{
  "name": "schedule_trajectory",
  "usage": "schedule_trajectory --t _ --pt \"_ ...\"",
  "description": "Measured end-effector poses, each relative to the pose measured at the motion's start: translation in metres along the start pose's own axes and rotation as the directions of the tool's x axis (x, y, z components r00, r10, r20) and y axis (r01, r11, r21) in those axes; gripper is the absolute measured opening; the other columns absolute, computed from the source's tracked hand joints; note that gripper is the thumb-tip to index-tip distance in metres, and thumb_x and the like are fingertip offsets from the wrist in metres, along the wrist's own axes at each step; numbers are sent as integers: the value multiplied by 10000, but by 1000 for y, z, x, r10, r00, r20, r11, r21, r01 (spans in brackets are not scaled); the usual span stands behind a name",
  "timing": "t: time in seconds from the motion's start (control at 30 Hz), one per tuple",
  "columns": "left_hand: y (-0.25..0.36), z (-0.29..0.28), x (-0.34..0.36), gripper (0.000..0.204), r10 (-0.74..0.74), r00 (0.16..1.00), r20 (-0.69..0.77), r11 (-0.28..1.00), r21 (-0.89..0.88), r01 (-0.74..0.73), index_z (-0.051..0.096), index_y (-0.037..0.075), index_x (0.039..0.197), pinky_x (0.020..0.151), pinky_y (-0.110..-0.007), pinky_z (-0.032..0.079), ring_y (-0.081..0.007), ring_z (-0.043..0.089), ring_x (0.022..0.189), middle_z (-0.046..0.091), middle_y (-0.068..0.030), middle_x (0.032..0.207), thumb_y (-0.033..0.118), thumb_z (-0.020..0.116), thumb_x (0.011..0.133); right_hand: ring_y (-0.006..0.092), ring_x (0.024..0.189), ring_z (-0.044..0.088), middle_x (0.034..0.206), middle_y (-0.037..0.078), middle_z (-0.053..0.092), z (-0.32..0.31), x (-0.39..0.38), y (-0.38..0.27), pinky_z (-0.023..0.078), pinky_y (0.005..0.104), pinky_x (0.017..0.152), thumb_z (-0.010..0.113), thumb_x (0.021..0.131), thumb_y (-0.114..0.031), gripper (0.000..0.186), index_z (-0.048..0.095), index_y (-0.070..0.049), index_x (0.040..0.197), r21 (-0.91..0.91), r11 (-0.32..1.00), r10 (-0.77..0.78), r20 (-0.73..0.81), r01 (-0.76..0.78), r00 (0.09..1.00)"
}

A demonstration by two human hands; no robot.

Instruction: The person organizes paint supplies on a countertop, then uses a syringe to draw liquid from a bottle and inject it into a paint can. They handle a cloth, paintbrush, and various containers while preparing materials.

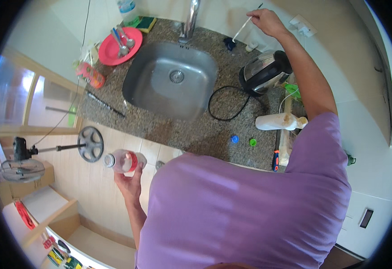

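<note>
My left hand (131, 183) is wrapped round a clear plastic bottle (123, 161) with a red band, held over the floor in front of the counter. The bottle's neck points to the left. At the far wall, my right hand (268, 22) pinches a thin white stick (241, 30). A dark, tufted-looking piece (229, 43) sits at its lower end, at the back of the counter; its kind is hard to make out. A small white object (251, 45) stands close beside it. Below my right forearm is a steel and black electric kettle (265, 74).
The steel sink (128, 80) is set into the granite counter. Left of it are a red plate (108, 56) with cutlery and a pink can (90, 75). A blue cap (235, 139), a green cap (253, 142) and a white bottle (270, 122) lie at right. A fan (23, 171) stands left.
</note>
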State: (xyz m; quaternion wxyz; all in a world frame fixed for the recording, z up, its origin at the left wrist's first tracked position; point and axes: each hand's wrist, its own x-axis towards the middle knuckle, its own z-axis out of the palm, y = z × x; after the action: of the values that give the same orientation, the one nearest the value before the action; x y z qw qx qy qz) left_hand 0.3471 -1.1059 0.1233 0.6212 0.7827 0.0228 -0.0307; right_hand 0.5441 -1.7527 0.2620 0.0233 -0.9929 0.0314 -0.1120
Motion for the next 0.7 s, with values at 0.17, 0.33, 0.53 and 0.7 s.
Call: schedule_trajectory --t 0.17,0.33,0.53,0.7 --pt "-1 -6 -6 532 31 1000 -4 1000 7 -31 626 1 1296 1039 -380 496 -205 646 1156 683 -110 1242 68 860 822 369 927 732 995 180 760 3 -21 -99 574 466 866 651 941 -189 260 766 -97 1155 74 991 -114 6 113 993" --pt "-9 -15 -16 551 8 1000 -16 997 -74 -9 624 1 1299 1029 -375 499 -203 648 1150 682 -105 1236 83 876 815 383 896 729 968 176 757 60 -58 -171 577 483 834 665 946 -177 200 759 -93 1101 67 996 -64 35 62 997" --pt "-21 -35 -27 551 19 999 -34 998 -62 -21 622 12 1297 1012 -362 503 -195 650 1141 681 -98 1236 76 879 813 396 902 725 923 176 753 92 -91 -221 565 487 836 659 950 -228 204 764 -90 1056 306 950 30 120 -66 992" --pt "-18 -43 -30 550 16 998 -65 998 -52 -20 607 17 1304 1000 -367 518 -193 650 1139 676 -91 1236 64 869 822 247 773 746 854 112 768 100 -109 -224 575 370 754 649 972 -204 207 763 -85 1098 535 821 96 214 -199 972"
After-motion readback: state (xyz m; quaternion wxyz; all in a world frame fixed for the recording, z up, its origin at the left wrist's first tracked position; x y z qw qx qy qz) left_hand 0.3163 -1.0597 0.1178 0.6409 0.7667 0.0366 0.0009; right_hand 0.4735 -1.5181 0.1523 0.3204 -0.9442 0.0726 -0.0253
